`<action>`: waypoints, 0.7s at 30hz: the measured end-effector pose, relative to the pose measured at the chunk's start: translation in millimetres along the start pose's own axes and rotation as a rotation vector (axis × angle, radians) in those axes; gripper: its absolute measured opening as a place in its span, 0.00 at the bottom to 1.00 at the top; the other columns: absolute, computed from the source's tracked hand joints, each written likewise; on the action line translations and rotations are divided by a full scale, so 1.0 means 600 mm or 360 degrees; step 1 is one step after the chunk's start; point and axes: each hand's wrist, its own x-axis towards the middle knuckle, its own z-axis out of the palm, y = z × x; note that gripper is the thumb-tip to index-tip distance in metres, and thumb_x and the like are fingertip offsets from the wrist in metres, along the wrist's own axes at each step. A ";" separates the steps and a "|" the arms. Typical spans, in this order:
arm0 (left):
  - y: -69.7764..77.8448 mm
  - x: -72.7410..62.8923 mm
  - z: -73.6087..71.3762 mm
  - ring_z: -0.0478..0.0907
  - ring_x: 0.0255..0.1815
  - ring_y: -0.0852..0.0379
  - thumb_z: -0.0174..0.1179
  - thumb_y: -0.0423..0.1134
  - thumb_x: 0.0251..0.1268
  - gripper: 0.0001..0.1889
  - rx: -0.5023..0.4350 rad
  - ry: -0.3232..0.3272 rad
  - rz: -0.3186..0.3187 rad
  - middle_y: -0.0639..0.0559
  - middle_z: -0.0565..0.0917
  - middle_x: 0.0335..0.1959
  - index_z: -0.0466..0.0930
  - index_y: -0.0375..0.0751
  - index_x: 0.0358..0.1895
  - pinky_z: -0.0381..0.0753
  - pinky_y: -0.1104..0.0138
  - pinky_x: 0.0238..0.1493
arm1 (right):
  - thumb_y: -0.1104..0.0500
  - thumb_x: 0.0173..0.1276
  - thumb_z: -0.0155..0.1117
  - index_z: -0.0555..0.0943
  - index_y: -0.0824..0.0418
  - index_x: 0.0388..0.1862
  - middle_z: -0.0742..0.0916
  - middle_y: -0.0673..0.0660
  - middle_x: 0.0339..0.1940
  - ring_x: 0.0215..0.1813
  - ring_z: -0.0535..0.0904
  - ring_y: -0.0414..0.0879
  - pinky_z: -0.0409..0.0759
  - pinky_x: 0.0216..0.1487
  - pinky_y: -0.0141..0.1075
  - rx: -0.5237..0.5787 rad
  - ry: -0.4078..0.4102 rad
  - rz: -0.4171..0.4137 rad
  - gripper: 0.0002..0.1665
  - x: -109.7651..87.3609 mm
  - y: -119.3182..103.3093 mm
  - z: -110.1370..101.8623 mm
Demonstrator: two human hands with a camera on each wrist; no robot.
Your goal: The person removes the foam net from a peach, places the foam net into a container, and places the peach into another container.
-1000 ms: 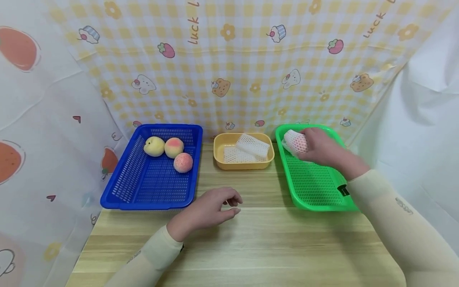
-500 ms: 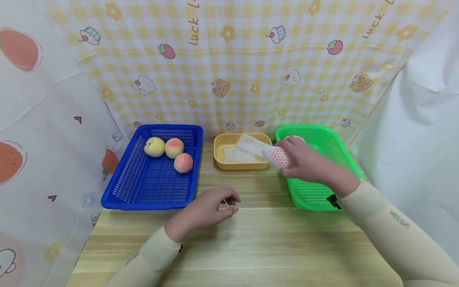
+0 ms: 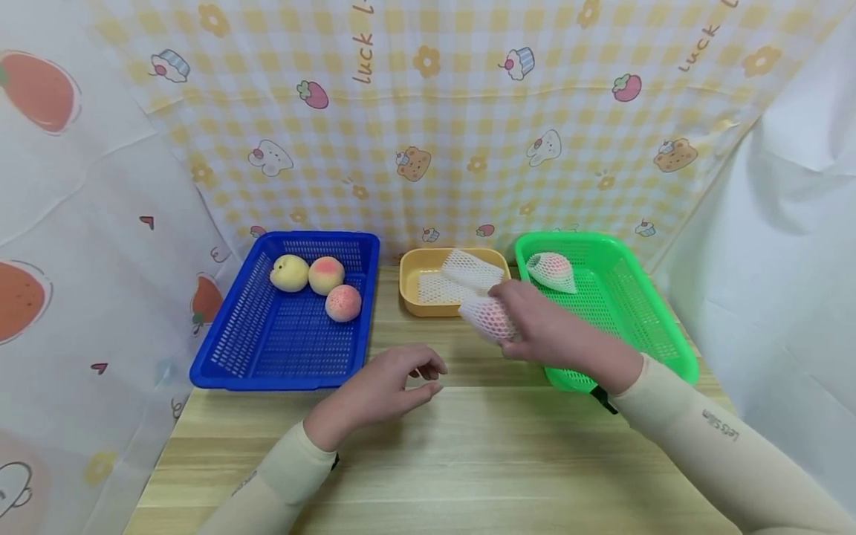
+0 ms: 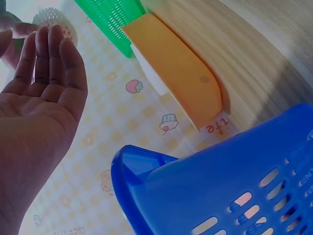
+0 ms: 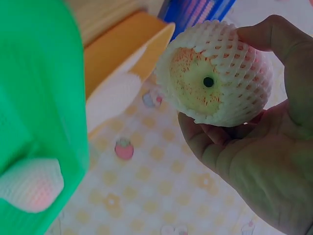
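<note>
My right hand (image 3: pixel 545 327) grips a peach in a white foam net (image 3: pixel 491 318) between thumb and fingers, in front of the yellow tray and left of the green basket. In the right wrist view the netted peach (image 5: pixel 215 73) shows one bare yellow-red end with a dark dot. My left hand (image 3: pixel 388 390) hovers over the table with loosely bent fingers and holds nothing. A second netted peach (image 3: pixel 552 270) lies at the back left of the green basket (image 3: pixel 669 316). The blue basket (image 3: pixel 281 383) holds a yellow peach (image 3: pixel 290 273), a pink-topped peach (image 3: pixel 326 276) and a redder peach (image 3: pixel 343 303).
Between the baskets stands a small yellow tray (image 3: pixel 455 308) with white foam nets (image 3: pixel 471 269) in it. A patterned cloth (image 3: pixel 428 134) hangs right behind the containers. The wooden table (image 3: pixel 468 461) stretches toward me.
My right hand has carried the netted peach from over the green basket leftward and nearer to me. The other netted peach in that basket has come into sight. My left hand has barely moved.
</note>
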 end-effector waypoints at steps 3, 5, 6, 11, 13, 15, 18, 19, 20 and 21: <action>-0.001 0.001 0.000 0.85 0.50 0.63 0.70 0.40 0.79 0.08 -0.0002 0.0008 0.0008 0.60 0.88 0.47 0.86 0.49 0.56 0.87 0.62 0.56 | 0.57 0.61 0.83 0.71 0.62 0.74 0.79 0.58 0.65 0.62 0.75 0.52 0.85 0.59 0.47 -0.0029 0.0021 -0.0074 0.46 -0.001 -0.010 0.017; -0.001 0.001 0.000 0.85 0.50 0.62 0.70 0.40 0.79 0.08 -0.0007 0.0005 0.0012 0.59 0.89 0.47 0.86 0.49 0.55 0.87 0.62 0.56 | 0.57 0.60 0.84 0.73 0.61 0.74 0.79 0.57 0.65 0.63 0.75 0.52 0.85 0.60 0.47 -0.0031 0.0037 -0.0109 0.45 -0.001 -0.016 0.026; -0.001 0.000 -0.001 0.86 0.50 0.61 0.70 0.40 0.80 0.08 -0.0012 0.0000 0.0013 0.59 0.89 0.48 0.86 0.49 0.56 0.87 0.61 0.56 | 0.57 0.61 0.84 0.73 0.60 0.73 0.79 0.57 0.66 0.64 0.75 0.52 0.85 0.60 0.47 -0.0024 0.0040 -0.0115 0.44 -0.002 -0.020 0.030; -0.002 -0.004 -0.009 0.85 0.51 0.61 0.68 0.41 0.81 0.08 -0.0050 0.0001 -0.0049 0.64 0.88 0.48 0.86 0.52 0.57 0.87 0.57 0.57 | 0.58 0.63 0.83 0.73 0.60 0.74 0.78 0.57 0.67 0.65 0.76 0.52 0.84 0.62 0.48 0.0019 -0.0002 -0.0127 0.43 -0.002 -0.036 0.052; -0.003 -0.006 -0.014 0.85 0.51 0.63 0.68 0.41 0.82 0.08 -0.0056 0.0028 -0.0064 0.66 0.87 0.48 0.86 0.53 0.57 0.87 0.57 0.57 | 0.58 0.64 0.82 0.72 0.60 0.75 0.78 0.57 0.68 0.65 0.75 0.51 0.84 0.63 0.48 0.0035 -0.0028 -0.0149 0.43 -0.002 -0.040 0.064; -0.003 -0.007 -0.019 0.84 0.51 0.64 0.68 0.40 0.81 0.08 -0.0052 0.0063 -0.0053 0.65 0.88 0.48 0.87 0.52 0.57 0.87 0.58 0.56 | 0.58 0.63 0.83 0.72 0.61 0.75 0.78 0.57 0.67 0.65 0.75 0.50 0.83 0.63 0.47 0.0051 -0.0044 -0.0172 0.44 -0.002 -0.042 0.075; -0.005 -0.007 -0.025 0.84 0.50 0.65 0.69 0.40 0.80 0.09 -0.0039 0.0104 -0.0027 0.64 0.88 0.49 0.87 0.52 0.57 0.87 0.59 0.55 | 0.58 0.61 0.84 0.72 0.61 0.75 0.78 0.56 0.67 0.65 0.74 0.50 0.82 0.64 0.47 0.0055 -0.0042 -0.0187 0.45 -0.002 -0.042 0.092; -0.005 -0.008 -0.027 0.84 0.50 0.65 0.69 0.39 0.80 0.09 -0.0037 0.0112 -0.0019 0.63 0.88 0.49 0.87 0.52 0.57 0.87 0.58 0.55 | 0.59 0.61 0.84 0.72 0.61 0.75 0.78 0.56 0.66 0.65 0.74 0.50 0.82 0.64 0.48 0.0061 -0.0042 -0.0185 0.46 -0.002 -0.041 0.097; -0.005 -0.008 -0.029 0.84 0.50 0.65 0.69 0.39 0.80 0.09 -0.0034 0.0115 -0.0015 0.63 0.88 0.49 0.87 0.52 0.56 0.88 0.58 0.55 | 0.59 0.61 0.85 0.72 0.61 0.75 0.78 0.56 0.66 0.65 0.74 0.51 0.82 0.64 0.48 0.0068 -0.0046 -0.0179 0.46 -0.002 -0.041 0.101; -0.005 -0.008 -0.029 0.84 0.50 0.65 0.69 0.39 0.80 0.08 -0.0037 0.0116 -0.0010 0.63 0.88 0.49 0.87 0.52 0.56 0.88 0.57 0.55 | 0.59 0.60 0.85 0.73 0.62 0.76 0.79 0.57 0.66 0.66 0.74 0.51 0.82 0.65 0.48 0.0073 -0.0048 -0.0176 0.47 -0.001 -0.041 0.106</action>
